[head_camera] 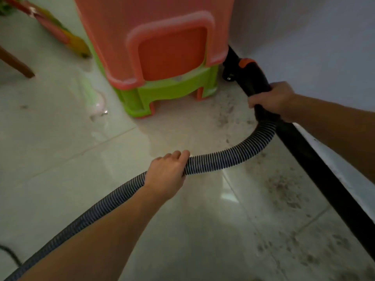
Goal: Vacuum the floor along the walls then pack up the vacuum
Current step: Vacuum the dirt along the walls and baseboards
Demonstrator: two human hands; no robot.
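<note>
Head view, one entry per item; positions are taken from the stacked stools.

1. Stacked stools (pixel 162 57): an orange plastic one over a green one, standing on the tiled floor (pixel 60 169) close to the wall (pixel 304 37).
2. Vacuum wand (pixel 256 78): black with an orange catch, just right of the stools, in the gap between them and the wall. Its front end runs behind the stools' right edge, so the nozzle tip is hidden.
3. Right hand (pixel 272 100): right of the stools and nearer the camera, fingers wrapped around the rear of the wand where the hose joins.
4. Hose (pixel 223 157): ribbed, grey and white, curving from the wand across the floor in front of the stools and away to the lower left.
5. Left hand (pixel 166 171): in front of the stools, closed around the hose mid-run and apparently holding it off the floor.
6. Skirting (pixel 324 179): a black strip at the wall's foot, running from behind the stools toward the camera.
7. Dust (pixel 284 189): grey patches on the floor in front and right of the stools, along the skirting.
8. Cord (pixel 10 254): dark, far to the lower left of the stools.

Status, as judged: vacuuming along the wall is under way, early or midway. The strip nearer the camera than the stools looks uncleaned, and packing up has not begun.
</note>
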